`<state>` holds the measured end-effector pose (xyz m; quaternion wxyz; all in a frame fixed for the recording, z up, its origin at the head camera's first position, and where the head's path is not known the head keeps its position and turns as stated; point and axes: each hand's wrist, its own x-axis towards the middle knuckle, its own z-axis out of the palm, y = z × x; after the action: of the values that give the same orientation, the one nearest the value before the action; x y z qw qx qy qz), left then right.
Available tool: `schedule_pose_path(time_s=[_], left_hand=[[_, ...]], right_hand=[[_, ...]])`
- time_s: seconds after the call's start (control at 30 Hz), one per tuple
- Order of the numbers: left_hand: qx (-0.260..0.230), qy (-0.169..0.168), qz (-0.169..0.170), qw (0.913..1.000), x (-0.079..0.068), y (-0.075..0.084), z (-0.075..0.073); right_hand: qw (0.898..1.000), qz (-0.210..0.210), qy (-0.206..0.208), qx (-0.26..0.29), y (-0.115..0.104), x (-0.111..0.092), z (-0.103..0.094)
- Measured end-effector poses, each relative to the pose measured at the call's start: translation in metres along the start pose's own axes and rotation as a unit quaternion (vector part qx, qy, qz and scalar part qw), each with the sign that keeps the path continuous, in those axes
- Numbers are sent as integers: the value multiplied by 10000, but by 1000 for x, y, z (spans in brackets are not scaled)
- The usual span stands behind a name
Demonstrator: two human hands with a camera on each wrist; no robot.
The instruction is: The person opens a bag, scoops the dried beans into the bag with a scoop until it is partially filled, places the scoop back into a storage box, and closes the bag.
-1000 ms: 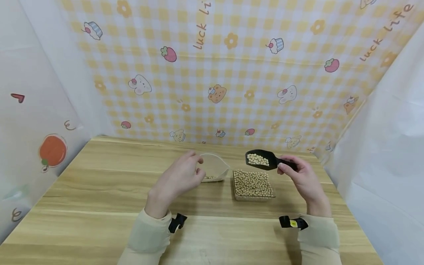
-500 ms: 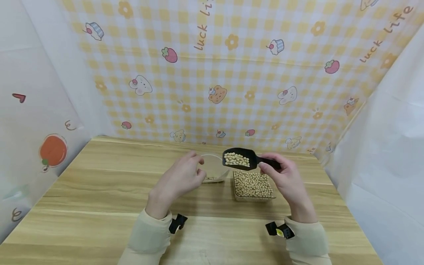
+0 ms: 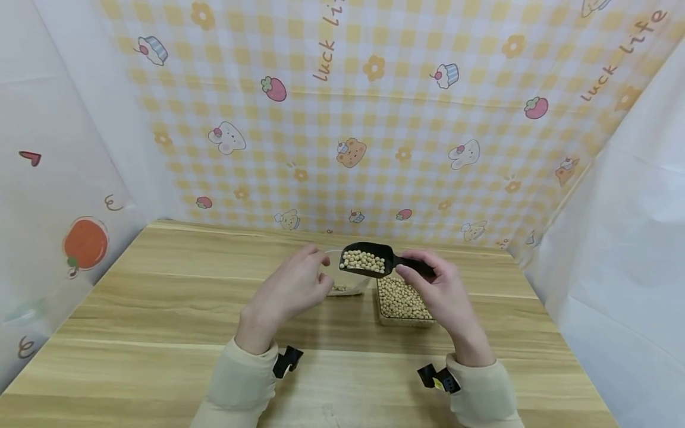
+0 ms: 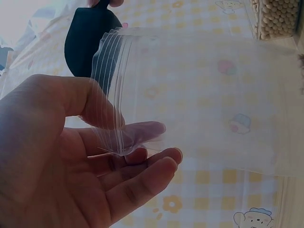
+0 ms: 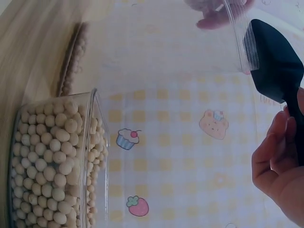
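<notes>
Below “luck life” lettering [image 3: 323, 59], left fingers [image 4: 142, 183] in a pinch on clear bag [image 4: 190, 95], right fingers [image 5: 265, 156] tight round black scoop [image 5: 275, 59]

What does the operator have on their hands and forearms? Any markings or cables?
Left hand and right hand are ungloved. Left sleeve and right sleeve are long and cream, with a greyer band near each cuff. Small angular black units sit at both cuffs: left unit, right unit. The right one has a yellow patch. No cables show.
</notes>
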<state>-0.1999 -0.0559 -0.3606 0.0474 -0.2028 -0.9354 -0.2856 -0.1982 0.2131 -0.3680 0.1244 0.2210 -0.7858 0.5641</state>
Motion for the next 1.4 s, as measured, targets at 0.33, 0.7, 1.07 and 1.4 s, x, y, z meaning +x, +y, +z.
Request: schedule_pose_path(time_s=[0.33, 0.7, 1.07, 1.4], left_hand=[[25, -16, -3, 10000, -1, 1, 0], [-36, -63, -65, 10000, -1, 2, 0], [51, -26, -13, 10000, 0, 2, 0], [101, -4, 40, 9999, 1, 2, 0]], right_hand=[[9912, -637, 26, -1159, -8, -3, 3], [9828, -975, 119, -1563, -10, -4, 5], [9756, -1414, 220, -1666, -10, -2, 8], [9656, -1720, 234, -1937, -12, -2, 8]])
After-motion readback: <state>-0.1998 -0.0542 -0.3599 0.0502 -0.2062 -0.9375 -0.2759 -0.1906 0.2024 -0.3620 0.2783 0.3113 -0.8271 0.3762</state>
